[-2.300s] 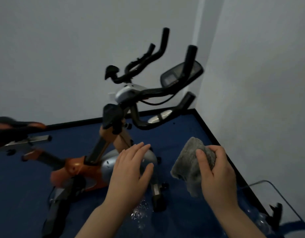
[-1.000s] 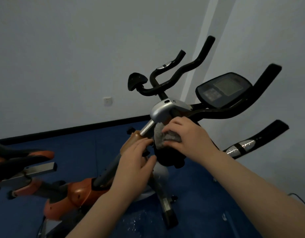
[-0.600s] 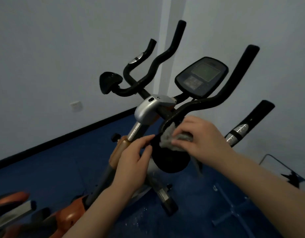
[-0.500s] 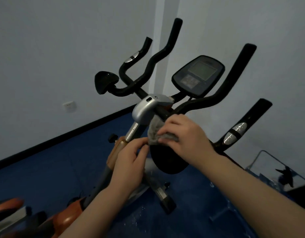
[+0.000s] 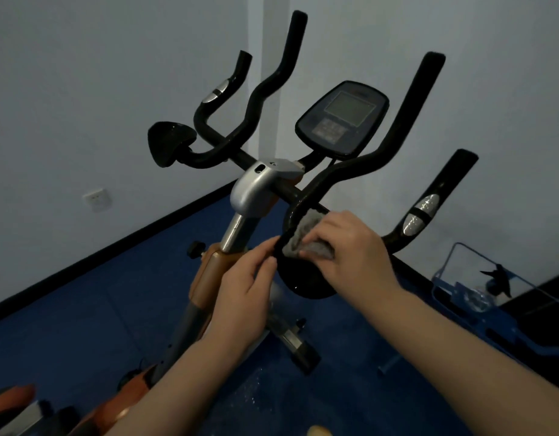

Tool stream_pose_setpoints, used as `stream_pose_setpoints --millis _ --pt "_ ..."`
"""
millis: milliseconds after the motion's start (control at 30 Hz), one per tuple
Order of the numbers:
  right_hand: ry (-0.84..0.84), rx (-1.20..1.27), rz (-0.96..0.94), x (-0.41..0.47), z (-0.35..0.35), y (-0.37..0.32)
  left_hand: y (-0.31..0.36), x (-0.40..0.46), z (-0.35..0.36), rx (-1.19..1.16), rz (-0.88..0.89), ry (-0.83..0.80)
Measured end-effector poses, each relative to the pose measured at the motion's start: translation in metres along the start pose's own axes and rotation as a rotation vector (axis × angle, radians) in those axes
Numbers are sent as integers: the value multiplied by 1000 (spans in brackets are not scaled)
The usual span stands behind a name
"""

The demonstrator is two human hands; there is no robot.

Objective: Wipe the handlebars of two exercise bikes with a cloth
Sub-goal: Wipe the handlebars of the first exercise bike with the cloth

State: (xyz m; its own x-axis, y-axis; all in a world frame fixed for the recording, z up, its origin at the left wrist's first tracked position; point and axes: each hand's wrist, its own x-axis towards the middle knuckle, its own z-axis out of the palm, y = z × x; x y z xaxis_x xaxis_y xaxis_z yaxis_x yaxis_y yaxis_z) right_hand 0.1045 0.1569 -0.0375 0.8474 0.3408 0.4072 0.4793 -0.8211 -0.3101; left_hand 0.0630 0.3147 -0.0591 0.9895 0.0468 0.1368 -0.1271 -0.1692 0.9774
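An orange and silver exercise bike (image 5: 221, 269) stands in the room's corner. Its black handlebars (image 5: 375, 158) branch upward on both sides of a dark console (image 5: 342, 116). My right hand (image 5: 350, 250) grips a grey cloth (image 5: 306, 237) and presses it onto the lower curve of the right handlebar, just above its black elbow pad (image 5: 303, 280). My left hand (image 5: 245, 291) has its fingers curled against the edge of that same pad, below the silver stem cover (image 5: 259, 187). Part of the cloth is hidden under my fingers.
The floor is dark blue (image 5: 83, 313) with a black skirting along pale walls. A wall socket (image 5: 97, 198) sits at the left. A blue frame with a clear panel (image 5: 479, 291) stands at the right. The bike's saddle end (image 5: 10, 401) shows at the bottom left.
My right hand carried the cloth up from waist height to the handlebar and now rubs it along the lower right bend. My left hand moved up to the elbow pad.
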Motion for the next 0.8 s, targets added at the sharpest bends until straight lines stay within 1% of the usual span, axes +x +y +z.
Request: stream_pose_setpoints --millis 33,67,133,167,200,267,300,333,400,433,500,567,600,633,667,700,767,800 --pt "-49 -25 -55 -5 -1 1 0 1 0 -5 4 -9" --pt "-132 -50 -96 -6 -7 2 0 1 0 -4 9 -16" --pt "-329 -77 -95 1 -23 6 -1 2 0 10 16 -24" --pt "-378 -56 -79 7 -30 7 -1 2 -1 11 16 -25" --pt "-354 -4 -72 13 -32 5 -1 3 -3 -1 9 -27" --pt "-196 98 -44 17 -25 -1 -2 3 -4 -15 -1 -22" --pt "-138 100 -47 16 -17 -5 -3 2 -4 -4 -1 -16" --pt "-118 72 -65 12 -8 -7 -3 1 -4 3 -1 -14" --pt "-124 -21 -142 2 4 -8 -1 0 -4 3 -10 -16" --pt "-189 -57 -180 1 3 -7 -1 0 -4 9 -15 -18" --pt "-429 -133 -211 4 -12 -9 -2 2 -2 16 -19 -22" --pt "-632 -191 -212 17 -32 -6 -2 3 -2 20 -18 -18" --pt "-697 -215 -197 25 -42 -5 -1 3 -2 22 -14 -16" --pt "-717 -236 -186 34 -49 -5 0 3 -2 19 -11 -10" --pt "-688 -242 -187 40 -52 -4 1 3 -1 7 -15 -3" --pt "-625 -215 -191 43 -49 -5 1 3 0 3 -22 5" --pt "-489 -118 -178 36 -33 -9 2 3 3 -5 -29 11" --pt "-452 -82 -188 26 -22 -10 2 4 4 -18 -30 7"
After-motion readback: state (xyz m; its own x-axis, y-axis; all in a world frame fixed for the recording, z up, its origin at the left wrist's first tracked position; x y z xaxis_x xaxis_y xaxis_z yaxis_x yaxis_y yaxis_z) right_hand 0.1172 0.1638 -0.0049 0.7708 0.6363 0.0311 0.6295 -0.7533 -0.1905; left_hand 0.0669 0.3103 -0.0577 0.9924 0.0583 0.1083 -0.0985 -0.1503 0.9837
